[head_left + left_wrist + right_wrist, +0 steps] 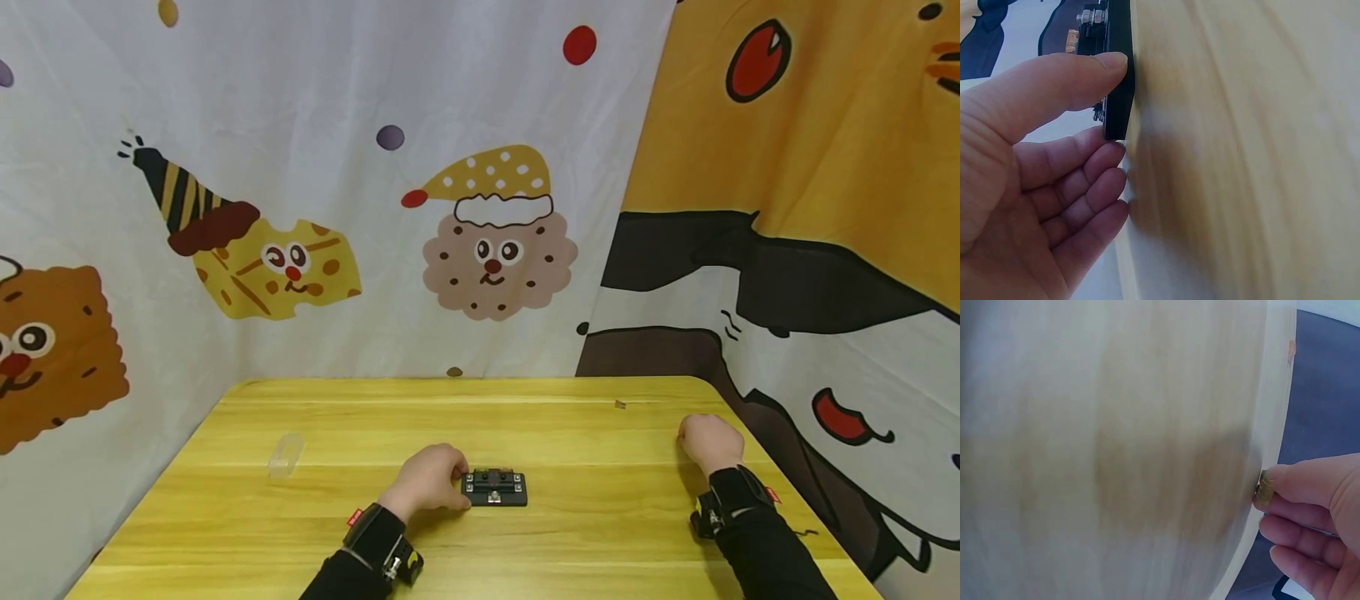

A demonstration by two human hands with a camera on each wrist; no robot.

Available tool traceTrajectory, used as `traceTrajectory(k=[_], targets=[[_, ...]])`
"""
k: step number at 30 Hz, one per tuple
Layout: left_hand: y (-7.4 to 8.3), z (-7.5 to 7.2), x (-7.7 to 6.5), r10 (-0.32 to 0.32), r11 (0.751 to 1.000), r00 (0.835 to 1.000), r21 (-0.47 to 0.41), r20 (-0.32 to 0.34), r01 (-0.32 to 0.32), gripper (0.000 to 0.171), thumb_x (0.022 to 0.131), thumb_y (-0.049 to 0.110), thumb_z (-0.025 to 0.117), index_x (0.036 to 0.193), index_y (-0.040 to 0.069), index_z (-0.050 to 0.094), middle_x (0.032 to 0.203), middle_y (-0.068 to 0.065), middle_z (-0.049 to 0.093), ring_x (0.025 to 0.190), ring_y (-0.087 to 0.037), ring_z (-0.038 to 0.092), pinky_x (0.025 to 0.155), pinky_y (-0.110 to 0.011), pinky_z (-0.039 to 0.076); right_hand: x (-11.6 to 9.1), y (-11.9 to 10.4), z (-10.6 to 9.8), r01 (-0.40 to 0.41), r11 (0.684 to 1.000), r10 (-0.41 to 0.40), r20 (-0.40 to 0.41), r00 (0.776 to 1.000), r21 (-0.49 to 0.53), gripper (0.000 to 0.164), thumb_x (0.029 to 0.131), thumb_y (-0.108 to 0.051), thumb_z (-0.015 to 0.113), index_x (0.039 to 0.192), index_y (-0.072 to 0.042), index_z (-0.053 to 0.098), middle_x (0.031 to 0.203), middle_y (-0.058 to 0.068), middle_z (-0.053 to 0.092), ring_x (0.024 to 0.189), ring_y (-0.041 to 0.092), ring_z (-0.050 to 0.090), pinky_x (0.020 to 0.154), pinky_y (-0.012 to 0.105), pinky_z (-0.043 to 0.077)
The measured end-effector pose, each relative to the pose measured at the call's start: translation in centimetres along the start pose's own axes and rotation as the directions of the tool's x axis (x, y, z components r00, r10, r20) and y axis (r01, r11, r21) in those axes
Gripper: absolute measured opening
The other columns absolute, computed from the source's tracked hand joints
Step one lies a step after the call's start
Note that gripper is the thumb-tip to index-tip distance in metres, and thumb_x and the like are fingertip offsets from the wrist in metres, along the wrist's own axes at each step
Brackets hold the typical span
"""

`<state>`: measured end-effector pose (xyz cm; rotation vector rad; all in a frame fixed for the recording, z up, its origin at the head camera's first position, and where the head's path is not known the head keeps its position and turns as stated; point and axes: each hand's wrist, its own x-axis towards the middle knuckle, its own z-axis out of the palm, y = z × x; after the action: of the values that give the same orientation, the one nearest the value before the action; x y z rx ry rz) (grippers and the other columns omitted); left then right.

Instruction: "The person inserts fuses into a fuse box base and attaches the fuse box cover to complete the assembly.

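Note:
A small black rectangular base (495,492) with metal screw terminals and a raised black middle part lies on the wooden table, just left of centre toward the front. My left hand (429,482) pinches its left end, thumb (1094,75) on the front edge and index finger round the far side. The other fingers curl loosely by the tabletop. Over at the table's right side, my right hand (712,442) holds a small brass-coloured piece (1265,489) between thumb and index finger, right at the table surface. In the head view that piece is hidden by the hand.
On the left of the yellow wooden table (360,542) lies a clear plastic piece (286,456). A tiny brown bit (620,405) is near the back edge, and a thin dark strand (806,532) by the right edge. Printed cloth (322,108) hangs around the table.

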<state>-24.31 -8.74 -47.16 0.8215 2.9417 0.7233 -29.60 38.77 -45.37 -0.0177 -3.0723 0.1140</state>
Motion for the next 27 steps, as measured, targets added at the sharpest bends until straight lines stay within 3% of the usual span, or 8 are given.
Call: traceTrajectory(k=[20, 27], targets=[[0.1, -0.4, 0.0, 0.013, 1.000, 1.000, -0.002, -0.011, -0.013, 0.040, 0.066, 0.028, 0.090, 0.096, 0.008, 0.072, 0.086, 0.003, 0.061, 0.077, -0.010, 0.054, 0.071, -0.030, 0.049, -0.2, -0.3, -0.6, -0.075, 0.997, 0.074, 0.008, 0.997, 0.027, 0.011, 0.090, -0.006, 0.061, 0.094, -0.005, 0.072, 0.090, 0.019, 0.066, 0.073, 0.030, 0.058, 0.056, 0.051, 0.047], [0.2, -0.3, -0.1, 0.009, 1.000, 1.000, -0.001, -0.009, -0.009, 0.041, 0.067, 0.029, 0.090, 0.097, 0.008, 0.072, 0.086, 0.003, 0.061, 0.077, -0.009, 0.054, 0.072, -0.029, 0.049, -0.6, -0.8, -1.1, -0.032, 0.996, 0.034, -0.021, 0.999, 0.077, 0.011, 0.090, -0.005, 0.064, 0.097, -0.007, 0.073, 0.096, 0.017, 0.068, 0.081, 0.032, 0.061, 0.066, 0.057, 0.050]])
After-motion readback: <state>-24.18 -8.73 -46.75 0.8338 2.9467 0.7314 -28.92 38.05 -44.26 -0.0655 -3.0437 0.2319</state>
